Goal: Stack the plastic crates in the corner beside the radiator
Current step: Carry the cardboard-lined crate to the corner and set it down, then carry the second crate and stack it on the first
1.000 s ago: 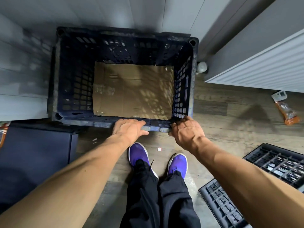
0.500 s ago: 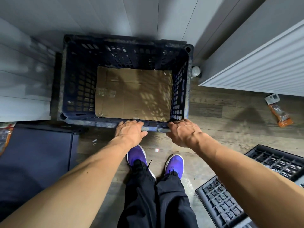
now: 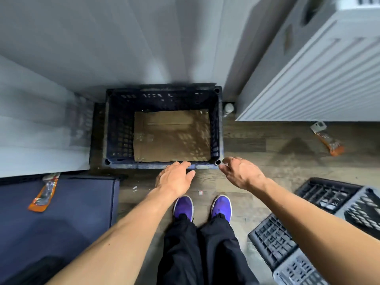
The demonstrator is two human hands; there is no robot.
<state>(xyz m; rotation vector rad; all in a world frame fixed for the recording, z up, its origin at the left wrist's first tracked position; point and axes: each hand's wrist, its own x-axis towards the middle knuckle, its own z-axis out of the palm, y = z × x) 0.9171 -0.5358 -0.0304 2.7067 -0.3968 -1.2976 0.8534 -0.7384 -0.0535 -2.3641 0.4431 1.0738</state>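
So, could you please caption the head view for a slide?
Dark crate lined with cardboard in the corner beside the radiator, left hand and right hand open at its near rim.

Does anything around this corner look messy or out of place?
Yes. One orange packet lies loose on the floor below the radiator, a second packet on the dark blue surface at left. Small white scraps dot the floor near the shoes. The dark crate in the corner stands square, its rim scuffed.

Orange packet [image 3: 327, 139] on floor [image 3: 267, 167] — purple shoes [image 3: 183, 206]
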